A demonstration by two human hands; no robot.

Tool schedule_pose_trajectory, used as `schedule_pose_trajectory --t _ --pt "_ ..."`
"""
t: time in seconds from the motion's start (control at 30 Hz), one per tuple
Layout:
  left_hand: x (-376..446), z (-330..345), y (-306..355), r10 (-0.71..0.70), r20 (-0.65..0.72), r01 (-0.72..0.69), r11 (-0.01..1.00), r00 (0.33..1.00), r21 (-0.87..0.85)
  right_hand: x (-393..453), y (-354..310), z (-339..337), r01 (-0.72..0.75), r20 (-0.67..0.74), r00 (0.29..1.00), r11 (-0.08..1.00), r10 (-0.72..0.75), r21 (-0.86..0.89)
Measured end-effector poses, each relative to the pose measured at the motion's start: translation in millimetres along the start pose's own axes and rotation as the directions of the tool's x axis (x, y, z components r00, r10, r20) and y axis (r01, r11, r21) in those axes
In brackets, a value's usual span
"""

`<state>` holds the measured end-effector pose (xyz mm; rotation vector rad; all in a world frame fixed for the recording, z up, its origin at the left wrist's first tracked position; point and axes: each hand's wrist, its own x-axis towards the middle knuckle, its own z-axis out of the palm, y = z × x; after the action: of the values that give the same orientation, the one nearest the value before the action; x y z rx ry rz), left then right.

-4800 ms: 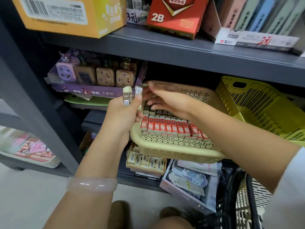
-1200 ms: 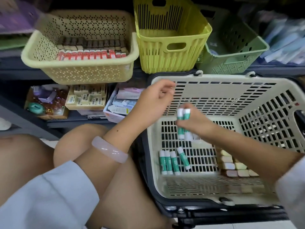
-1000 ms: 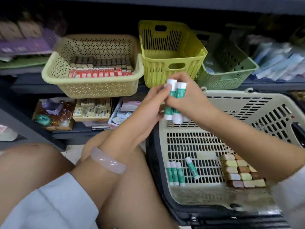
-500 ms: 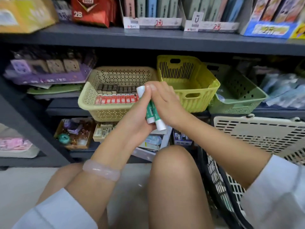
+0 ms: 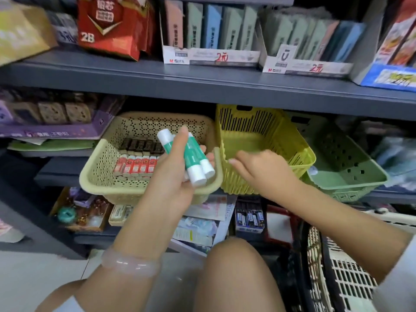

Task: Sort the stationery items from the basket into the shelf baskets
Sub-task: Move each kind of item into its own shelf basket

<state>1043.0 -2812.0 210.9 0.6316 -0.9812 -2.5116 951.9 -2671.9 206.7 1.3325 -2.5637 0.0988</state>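
In front of the beige perforated shelf basket (image 5: 108, 176), my left hand (image 5: 171, 176) grips the green-and-white glue sticks (image 5: 191, 156).
I count at least two sticks, maybe a third behind. Beside it the bright yellow slotted basket (image 5: 265, 140) looks empty; my right hand (image 5: 258, 170) hovers loose at its rim, holding nothing. Best lay them flat there, side by side. Third along: one green basket (image 5: 346, 167).

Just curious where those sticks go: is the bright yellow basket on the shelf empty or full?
Empty as far as visible: the yellow basket shows only its bare floor.
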Motion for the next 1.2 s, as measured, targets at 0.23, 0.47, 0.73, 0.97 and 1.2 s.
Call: schedule_pose_trajectory --t 0.23,0.47,0.73,0.97,1.2 --pt "-1 19 -6 -0.003 -0.087 -0.004 0.997 0.996 -0.076 -37 -8 -7 0.196 -0.047 0.980 0.980 -0.194 0.045" --pt "-14 41 -30 0.005 -0.043 -0.007 0.999 0.999 -0.042 -37 -9 -33 0.323 -0.300 0.927 0.885 -0.225 0.336" --pt "-4 53 -34 0.052 0.021 -0.052 0.998 0.998 -0.033 -21 3 -33 0.176 -0.346 0.923 0.614 0.168 0.769" --pt "17 36 -17 0.133 -0.119 -0.128 0.991 0.984 0.047 43 80 -15 -0.421 0.129 0.896 0.724 0.424 0.547" --pt "32 17 -12 0.125 -0.131 -0.117 0.991 0.983 0.066 101 86 31 -0.163 0.293 0.950 0.974 0.112 0.159"
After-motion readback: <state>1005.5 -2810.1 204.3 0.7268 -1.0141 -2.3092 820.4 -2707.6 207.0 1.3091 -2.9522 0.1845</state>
